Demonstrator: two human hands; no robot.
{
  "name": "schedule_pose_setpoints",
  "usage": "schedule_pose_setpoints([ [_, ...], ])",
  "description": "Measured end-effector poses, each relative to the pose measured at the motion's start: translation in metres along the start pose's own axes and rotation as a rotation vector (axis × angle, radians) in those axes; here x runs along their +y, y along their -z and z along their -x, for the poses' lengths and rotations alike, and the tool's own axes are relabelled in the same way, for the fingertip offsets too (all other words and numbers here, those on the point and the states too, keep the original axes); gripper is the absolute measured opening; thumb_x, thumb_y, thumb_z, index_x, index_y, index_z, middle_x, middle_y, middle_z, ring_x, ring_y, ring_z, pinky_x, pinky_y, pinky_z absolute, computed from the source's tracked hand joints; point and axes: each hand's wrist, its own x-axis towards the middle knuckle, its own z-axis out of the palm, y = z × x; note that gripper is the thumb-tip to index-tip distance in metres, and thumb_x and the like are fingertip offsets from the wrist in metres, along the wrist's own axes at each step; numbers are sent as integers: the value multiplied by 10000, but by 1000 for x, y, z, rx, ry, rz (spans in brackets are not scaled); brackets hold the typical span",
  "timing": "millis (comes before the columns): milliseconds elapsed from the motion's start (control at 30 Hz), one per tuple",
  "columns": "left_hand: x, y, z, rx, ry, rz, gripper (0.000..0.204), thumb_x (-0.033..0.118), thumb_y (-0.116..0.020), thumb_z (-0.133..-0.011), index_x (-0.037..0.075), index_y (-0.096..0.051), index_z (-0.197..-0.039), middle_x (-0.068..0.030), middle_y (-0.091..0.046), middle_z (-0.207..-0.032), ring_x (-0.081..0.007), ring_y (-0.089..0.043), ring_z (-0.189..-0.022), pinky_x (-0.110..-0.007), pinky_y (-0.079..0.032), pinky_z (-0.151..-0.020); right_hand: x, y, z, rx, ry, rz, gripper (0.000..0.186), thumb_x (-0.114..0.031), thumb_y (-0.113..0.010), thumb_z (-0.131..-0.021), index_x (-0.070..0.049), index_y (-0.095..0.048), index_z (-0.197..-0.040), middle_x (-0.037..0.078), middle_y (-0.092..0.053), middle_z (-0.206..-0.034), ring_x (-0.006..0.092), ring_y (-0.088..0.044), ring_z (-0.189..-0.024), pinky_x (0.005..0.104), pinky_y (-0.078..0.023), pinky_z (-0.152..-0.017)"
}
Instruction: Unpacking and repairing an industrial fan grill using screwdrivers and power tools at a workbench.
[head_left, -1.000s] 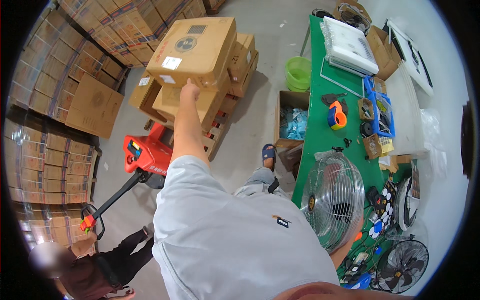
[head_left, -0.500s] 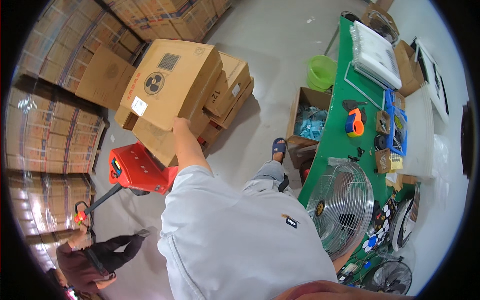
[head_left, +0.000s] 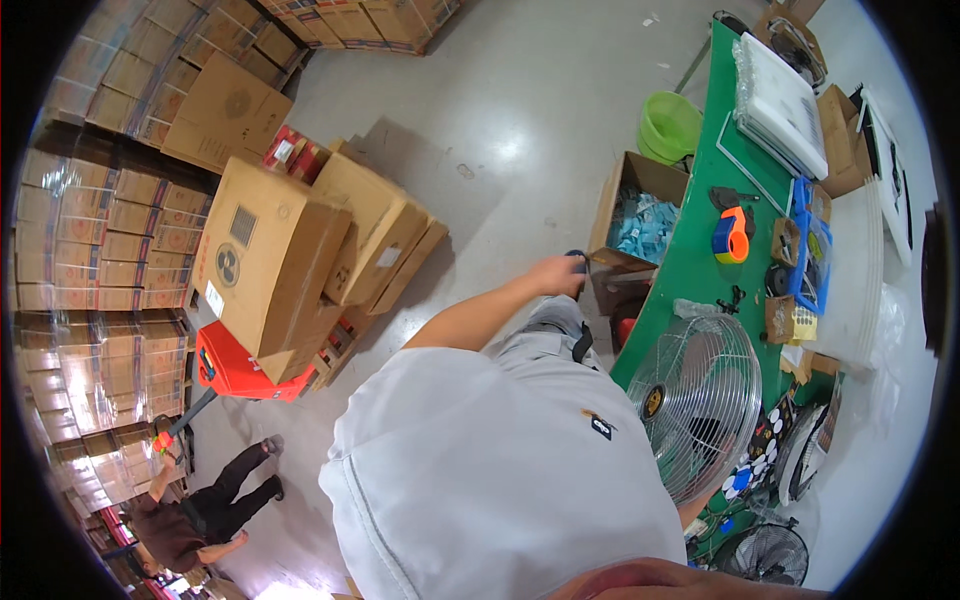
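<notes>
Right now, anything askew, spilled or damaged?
One large loose carton looks askew, tilted beside the wrapped stacks, unlike their squared rows. No spill shows; the caged fan looks intact where visible.

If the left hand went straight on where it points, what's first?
In the image, past the sandal it overlaps, the left hand would likely meet the open cardboard box of blue packets. Depth unclear: it may pass above both, toward the green table.
</notes>
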Motion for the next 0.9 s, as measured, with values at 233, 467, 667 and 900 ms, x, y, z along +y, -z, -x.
schedule_pose_setpoints([
  [233,279,13,32,64,-966,419,496,405,-663,-962,51,-628,-1308,-179,-648,-1279,-381,-589,-1217,-484,-452,-1059,-9,-26,-22,-48,17,-55,381,-161,-538,-1032,-5,-592,-1375,124,-633,-1319,193,-612,-1177,324,-492,-994],
  [467,343,-36,79,-147,-1378,95,446,492,-624,-956,86,-719,-1114,-130,-706,-1112,-319,-622,-1122,-490,-399,-1085,-5,-26,-9,63,25,-148,376,-159,-525,-1041,-7,-590,-1379,127,-625,-1334,194,-606,-1192,327,-490,-1003],
  [667,326,-8,72,-48,-1241,248,289,252,-734,-863,50,-712,-1068,-124,-702,-1148,-331,-633,-1092,-486,-454,-998,-48,-21,104,382,102,296,465,-245,-521,-1031,20,-561,-1411,130,-591,-1420,227,-507,-1354,360,-348,-1165],
  [900,332,3,72,-243,-1249,163,260,105,-637,-899,36,-722,-1135,-123,-723,-1194,-311,-652,-1177,-481,-404,-1097,-24,-16,125,664,51,-12,398,-325,-585,-1050,-45,-645,-1326,51,-671,-1248,179,-567,-1209,349,-423,-1070],
])
